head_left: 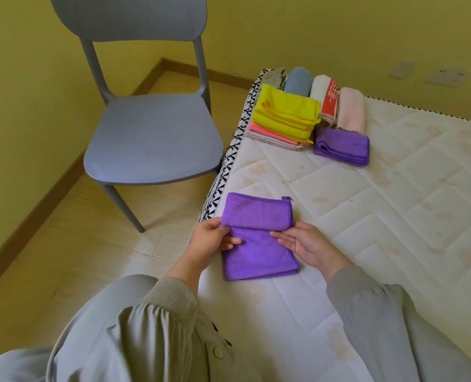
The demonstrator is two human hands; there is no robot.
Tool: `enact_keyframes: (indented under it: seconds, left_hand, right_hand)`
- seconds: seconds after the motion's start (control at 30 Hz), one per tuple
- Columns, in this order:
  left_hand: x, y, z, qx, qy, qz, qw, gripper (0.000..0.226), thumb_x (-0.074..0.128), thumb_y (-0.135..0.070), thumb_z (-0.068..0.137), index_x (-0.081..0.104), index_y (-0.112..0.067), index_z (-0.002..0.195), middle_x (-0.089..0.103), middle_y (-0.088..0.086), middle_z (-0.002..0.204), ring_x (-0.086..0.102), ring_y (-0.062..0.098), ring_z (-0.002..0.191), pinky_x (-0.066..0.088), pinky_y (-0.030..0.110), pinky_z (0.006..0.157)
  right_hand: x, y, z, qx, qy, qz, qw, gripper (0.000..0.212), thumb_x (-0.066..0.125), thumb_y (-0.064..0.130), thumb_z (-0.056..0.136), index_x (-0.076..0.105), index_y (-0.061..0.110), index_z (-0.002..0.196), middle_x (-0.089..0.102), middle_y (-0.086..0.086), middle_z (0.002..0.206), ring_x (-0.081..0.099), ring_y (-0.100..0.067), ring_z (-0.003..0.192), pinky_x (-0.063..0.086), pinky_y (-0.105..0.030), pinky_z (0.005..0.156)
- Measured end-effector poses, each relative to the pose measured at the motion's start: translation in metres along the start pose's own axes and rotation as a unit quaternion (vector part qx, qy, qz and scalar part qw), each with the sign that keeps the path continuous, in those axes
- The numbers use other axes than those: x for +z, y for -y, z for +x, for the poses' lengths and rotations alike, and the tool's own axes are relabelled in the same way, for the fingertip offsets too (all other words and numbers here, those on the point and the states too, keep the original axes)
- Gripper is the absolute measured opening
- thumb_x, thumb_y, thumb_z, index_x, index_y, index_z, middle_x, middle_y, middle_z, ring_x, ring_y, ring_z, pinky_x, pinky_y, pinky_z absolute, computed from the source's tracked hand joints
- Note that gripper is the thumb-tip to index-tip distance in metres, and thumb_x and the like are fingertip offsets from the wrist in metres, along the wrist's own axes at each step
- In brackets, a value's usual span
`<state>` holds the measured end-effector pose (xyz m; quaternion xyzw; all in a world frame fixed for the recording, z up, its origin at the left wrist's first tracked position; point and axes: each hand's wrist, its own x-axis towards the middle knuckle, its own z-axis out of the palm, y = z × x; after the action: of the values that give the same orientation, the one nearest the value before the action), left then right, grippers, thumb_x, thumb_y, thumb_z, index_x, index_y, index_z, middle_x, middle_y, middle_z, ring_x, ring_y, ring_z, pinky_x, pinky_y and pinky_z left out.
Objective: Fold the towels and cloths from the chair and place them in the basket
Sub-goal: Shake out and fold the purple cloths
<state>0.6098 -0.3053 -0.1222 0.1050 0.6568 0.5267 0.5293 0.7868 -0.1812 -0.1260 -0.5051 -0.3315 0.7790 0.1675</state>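
Note:
A purple cloth [256,252] lies near the front left edge of the mattress [394,188], its far half doubled over toward me. My left hand [215,237] pinches the left end of the doubled-over edge. My right hand [307,244] pinches the right end, thumb on top and fingers beneath the flap. The grey chair [151,139] stands to the left of the bed with nothing on its seat. No basket is in view.
At the mattress's far left corner sits a stack of folded yellow cloths [286,114] on pink and beige ones. Beside it lie a second folded purple cloth [341,146] and rolled blue [297,79], white-and-red [326,97] and pink [351,108] towels. Yellow walls close in behind.

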Motion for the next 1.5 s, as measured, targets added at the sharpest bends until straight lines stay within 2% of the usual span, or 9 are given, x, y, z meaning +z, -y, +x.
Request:
enact_keyframes:
  seconds: [0.17,0.37,0.53,0.67,0.87,1.0,1.23,1.33,1.5]
  left_hand:
    - [-0.002,0.006,-0.002,0.014,0.021,-0.013,1.0,0.03,0.045,0.013,0.091,0.063,-0.004,0.072,0.067,0.006,0.057,0.067,0.01,0.054,0.052,0.014,0.052]
    - [-0.001,0.005,-0.01,0.002,-0.003,0.015,1.0,0.035,0.041,0.0,0.072,0.052,-0.013,0.041,0.073,0.001,0.079,0.057,0.01,0.055,0.035,0.014,0.041]
    - [0.0,0.01,-0.024,0.076,-0.061,0.108,0.989,0.015,0.069,-0.003,0.076,0.063,-0.017,0.075,0.055,-0.006,0.069,0.045,0.011,0.06,0.036,0.013,0.05]
    - [0.0,0.012,-0.035,0.099,-0.043,0.167,0.98,0.053,0.068,0.008,0.075,0.055,-0.017,0.12,0.052,-0.004,0.106,0.056,0.015,0.087,0.049,0.023,0.08]
    - [-0.002,0.019,-0.042,0.116,0.001,0.28,0.953,0.064,0.065,0.008,0.071,0.055,-0.024,0.125,0.045,0.003,0.131,0.059,0.026,0.099,0.049,0.031,0.09]
    - [0.001,0.021,-0.046,0.12,0.016,0.377,0.918,0.068,0.055,0.008,0.074,0.048,-0.018,0.136,0.037,0.004,0.133,0.051,0.023,0.116,0.034,0.011,0.091]
    - [0.014,0.019,-0.05,0.302,-0.058,0.652,0.693,0.051,0.04,-0.035,0.085,0.053,-0.022,0.132,0.037,0.012,0.148,0.041,0.036,0.129,0.038,0.049,0.102]
    - [0.021,0.031,-0.045,0.277,0.021,0.72,0.636,0.06,0.022,-0.047,0.095,0.026,-0.022,0.149,0.01,0.007,0.16,0.011,0.033,0.146,0.012,0.053,0.115]
    - [0.023,0.042,-0.04,0.224,0.042,0.747,0.625,0.065,0.014,-0.051,0.099,-0.011,-0.02,0.151,-0.018,0.001,0.159,-0.018,0.026,0.145,-0.009,0.046,0.116]
  right_hand:
    - [0.003,-0.002,-0.004,-0.001,-0.009,0.005,1.0,0.031,0.035,-0.018,0.091,0.06,-0.001,0.091,0.071,-0.01,0.073,0.07,-0.014,0.062,0.058,-0.021,0.058]
    - [0.005,-0.005,-0.01,-0.024,-0.05,-0.032,0.998,0.057,0.039,0.02,0.095,0.056,0.009,0.042,0.067,-0.006,0.063,0.063,-0.017,0.055,0.046,-0.024,0.063]
    - [0.01,-0.017,-0.01,-0.148,-0.107,-0.294,0.938,0.011,0.073,0.004,0.077,0.065,0.011,0.082,0.062,-0.001,0.08,0.055,-0.014,0.076,0.044,-0.01,0.065]
    - [0.012,-0.016,-0.02,-0.143,-0.103,-0.294,0.939,0.056,0.072,0.001,0.076,0.051,0.012,0.127,0.051,-0.007,0.116,0.055,-0.02,0.101,0.044,-0.025,0.087]
    - [0.007,-0.01,-0.027,-0.176,-0.077,-0.443,0.876,0.058,0.058,-0.012,0.079,0.051,0.014,0.13,0.042,-0.012,0.131,0.045,-0.019,0.124,0.034,-0.011,0.086]
    - [0.01,-0.02,-0.026,-0.221,-0.101,-0.494,0.835,0.051,0.051,-0.016,0.077,0.057,0.008,0.122,0.039,-0.011,0.13,0.044,-0.022,0.123,0.022,-0.005,0.094]
    - [0.011,-0.029,-0.027,-0.268,-0.074,-0.572,0.772,0.052,0.042,-0.021,0.078,0.059,0.004,0.12,0.031,-0.011,0.136,0.04,-0.01,0.11,0.019,0.01,0.079]
    - [0.012,-0.022,-0.027,-0.251,-0.073,-0.596,0.759,0.05,0.045,-0.014,0.081,0.057,0.008,0.124,0.028,-0.01,0.141,0.045,-0.022,0.121,0.027,-0.003,0.092]
    - [0.036,-0.012,-0.04,-0.322,-0.201,-0.736,0.561,0.052,0.057,0.01,0.078,0.054,0.017,0.129,0.042,-0.008,0.141,0.045,-0.03,0.12,0.038,-0.04,0.096]
